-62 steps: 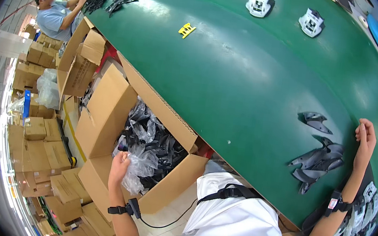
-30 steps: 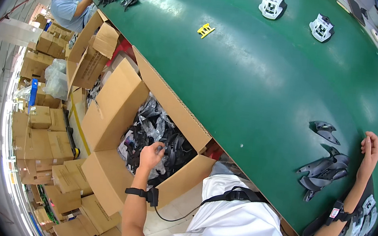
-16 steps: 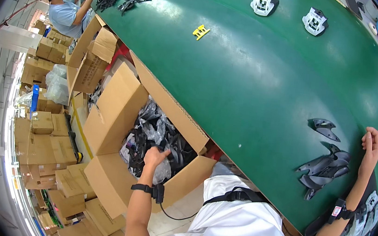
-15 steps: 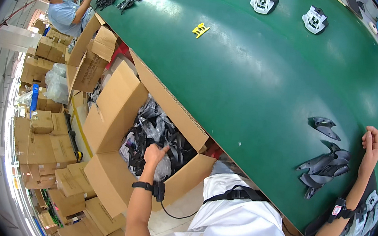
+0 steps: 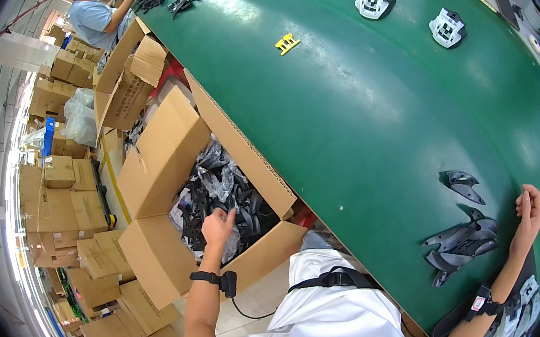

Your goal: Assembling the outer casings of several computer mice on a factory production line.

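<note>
My left hand (image 5: 217, 227) is down in an open cardboard box (image 5: 164, 146), its fingers curled in among black curved plastic parts (image 5: 253, 208) and clear plastic bags (image 5: 216, 184). The fingertips are partly hidden, so what they grip cannot be made out. On the green table (image 5: 355, 125), my right hand (image 5: 530, 206) rests at the far right with loosely bent fingers and nothing visible in them. Left of it lies a small pile of black curved plastic parts (image 5: 465, 236), with one more black part (image 5: 464, 184) a little beyond.
A yellow plastic piece (image 5: 287, 44) and two white-and-black moulded parts (image 5: 374, 1) lie farther across the table. Another open box (image 5: 125, 95) stands beyond mine, near a person (image 5: 94, 12) at the table. Stacked cartons (image 5: 67, 222) fill the left. White-and-grey parts (image 5: 519, 317) sit beside my right forearm.
My left hand has shifted slightly down in view within the box, and its thumb now points upward. My right hand has barely moved. The other person's arms have moved.
</note>
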Action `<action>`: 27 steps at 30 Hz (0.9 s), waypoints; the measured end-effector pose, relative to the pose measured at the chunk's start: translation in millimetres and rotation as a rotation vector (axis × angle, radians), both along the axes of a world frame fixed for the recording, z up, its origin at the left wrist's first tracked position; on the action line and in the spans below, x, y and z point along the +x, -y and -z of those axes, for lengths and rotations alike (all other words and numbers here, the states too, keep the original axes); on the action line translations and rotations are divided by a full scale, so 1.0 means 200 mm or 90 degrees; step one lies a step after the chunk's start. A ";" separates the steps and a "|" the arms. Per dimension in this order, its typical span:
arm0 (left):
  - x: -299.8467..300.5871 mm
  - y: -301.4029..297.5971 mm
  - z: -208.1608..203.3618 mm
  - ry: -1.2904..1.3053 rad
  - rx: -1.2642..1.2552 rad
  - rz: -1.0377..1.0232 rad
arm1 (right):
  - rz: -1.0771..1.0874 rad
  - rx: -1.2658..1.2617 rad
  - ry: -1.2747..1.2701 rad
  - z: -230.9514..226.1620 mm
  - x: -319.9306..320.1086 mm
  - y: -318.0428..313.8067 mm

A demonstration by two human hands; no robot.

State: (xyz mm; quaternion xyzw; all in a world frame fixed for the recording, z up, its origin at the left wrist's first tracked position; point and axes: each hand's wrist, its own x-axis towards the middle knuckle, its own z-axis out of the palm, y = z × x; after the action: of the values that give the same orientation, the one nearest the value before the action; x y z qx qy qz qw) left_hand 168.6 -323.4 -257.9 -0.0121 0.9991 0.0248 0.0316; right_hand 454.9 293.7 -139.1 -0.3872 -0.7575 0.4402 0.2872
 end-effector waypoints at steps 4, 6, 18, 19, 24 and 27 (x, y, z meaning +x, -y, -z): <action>-0.01 -0.11 -0.01 0.027 -0.076 -0.014 | -0.005 0.020 -0.008 -0.02 -0.03 0.03; -0.06 -0.07 0.02 0.058 -0.109 -0.044 | -0.009 0.032 -0.015 -0.02 -0.02 0.03; 0.01 0.06 -0.35 0.372 0.579 0.097 | -0.005 0.024 -0.019 0.02 0.01 0.00; 0.01 0.10 -0.33 0.368 0.581 0.095 | -0.006 0.013 -0.016 0.02 0.02 -0.01; 0.11 0.35 -0.16 0.192 0.042 0.040 | -0.011 0.006 -0.010 0.01 -0.02 0.01; 0.07 0.39 -0.15 0.120 0.058 -0.011 | -0.027 0.038 -0.010 -0.01 -0.02 0.01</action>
State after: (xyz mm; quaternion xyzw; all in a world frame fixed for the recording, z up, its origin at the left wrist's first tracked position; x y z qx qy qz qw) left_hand 183.1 -401.7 -227.4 -0.0215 0.9894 0.0690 0.1256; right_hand 451.0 290.8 -137.9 -0.3589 -0.7759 0.4268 0.2949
